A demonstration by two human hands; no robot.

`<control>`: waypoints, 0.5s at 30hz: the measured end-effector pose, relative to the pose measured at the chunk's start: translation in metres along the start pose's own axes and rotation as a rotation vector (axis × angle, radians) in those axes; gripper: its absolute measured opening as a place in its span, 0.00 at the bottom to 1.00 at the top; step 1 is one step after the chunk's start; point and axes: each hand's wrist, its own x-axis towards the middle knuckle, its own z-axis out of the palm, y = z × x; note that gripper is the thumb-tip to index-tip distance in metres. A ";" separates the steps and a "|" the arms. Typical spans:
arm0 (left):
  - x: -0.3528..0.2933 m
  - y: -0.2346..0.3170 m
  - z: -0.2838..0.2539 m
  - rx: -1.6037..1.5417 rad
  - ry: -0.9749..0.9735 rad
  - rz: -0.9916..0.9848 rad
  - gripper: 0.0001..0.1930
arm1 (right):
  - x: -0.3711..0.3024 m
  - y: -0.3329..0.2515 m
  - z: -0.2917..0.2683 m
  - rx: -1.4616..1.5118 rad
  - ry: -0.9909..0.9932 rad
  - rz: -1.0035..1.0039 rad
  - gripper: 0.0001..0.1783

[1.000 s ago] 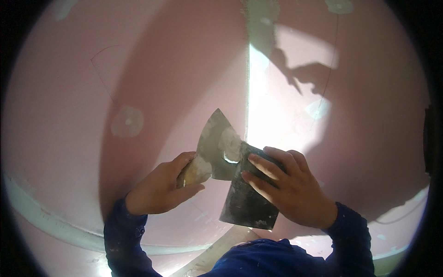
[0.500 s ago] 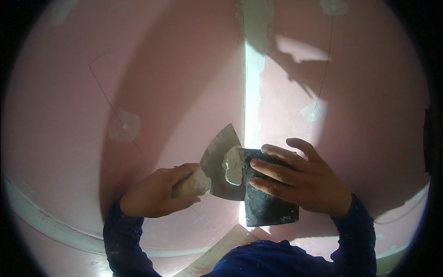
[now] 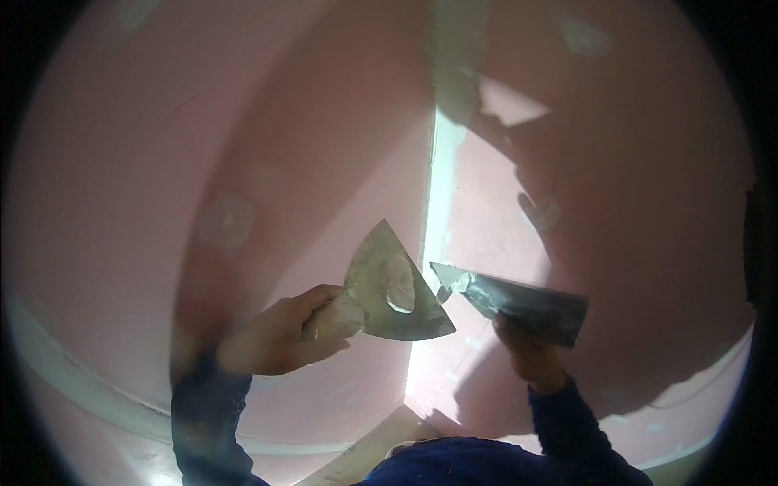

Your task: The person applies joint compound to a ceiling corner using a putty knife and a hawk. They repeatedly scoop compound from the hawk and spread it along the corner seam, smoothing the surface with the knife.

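Observation:
My left hand [image 3: 275, 334] is closed round the handle of a wide putty knife [image 3: 373, 301], whose fan-shaped metal blade points right. A lump of pale joint compound [image 3: 398, 285] lies on that blade. To its right, my right hand [image 3: 528, 355] grips a black flat spreader [image 3: 535, 309] from below, its fingers mostly hidden. The spreader is tilted, and a dab of wet compound clings to its left end. A small gap separates the two tools.
Pink plasterboard walls [image 3: 324, 146] meet in a corner with a pale, filled seam [image 3: 442, 162]. Round filler patches [image 3: 226, 220] dot the boards. Bright light and large shadows fall across them. A pale curved strip [image 3: 89, 385] runs low at the left.
The black spreader has left the knife's blade, moved right and turned from face-on to tilted, with compound now on its end. The lump on the knife looks smaller. My left hand hardly moved.

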 end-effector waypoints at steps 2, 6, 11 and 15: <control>0.001 -0.002 0.002 -0.026 -0.006 -0.011 0.30 | -0.006 0.012 0.014 0.126 -0.031 -0.191 0.23; 0.000 -0.005 0.004 -0.074 0.010 -0.008 0.30 | 0.006 0.024 0.035 0.222 -0.138 -0.429 0.29; -0.002 -0.006 0.004 -0.004 0.055 -0.011 0.30 | 0.005 0.027 0.042 0.004 -0.149 -0.393 0.36; -0.001 -0.005 0.004 -0.020 0.016 0.008 0.31 | 0.005 0.045 0.044 -0.125 -0.117 -0.194 0.39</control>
